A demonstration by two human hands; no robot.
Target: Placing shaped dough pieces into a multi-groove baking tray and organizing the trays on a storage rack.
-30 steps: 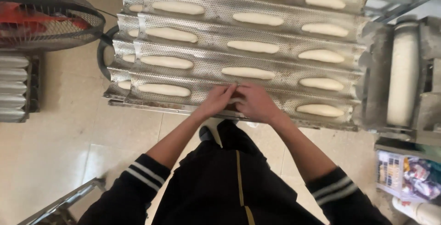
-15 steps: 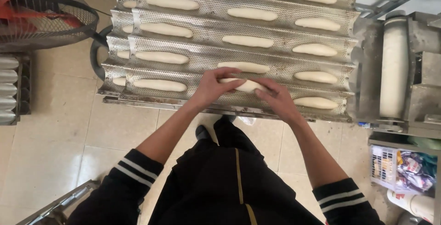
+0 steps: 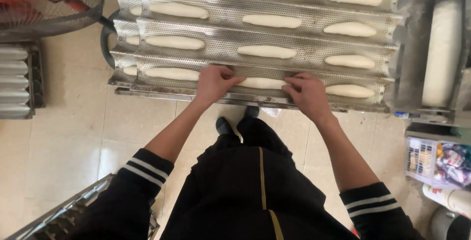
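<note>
While a fan (image 3: 46,4) sits idle at the far left beside a stack of trays (image 3: 17,80), the person leans over a perforated metal baguette tray (image 3: 314,34) with long grooves. Their left hand (image 3: 213,83) pinches one end of a pale dough stick (image 3: 260,82) in the nearest groove, fingers curled close. The right hand (image 3: 309,93) grips the other end, fingers narrowed on it. More shaped dough pieces (image 3: 267,51) lie in the grooves beyond. To my eye the dough looks soft, light and easily stretched or dented, so it is best held gently at both ends. Further right stands a dough roller (image 3: 441,49).
</note>
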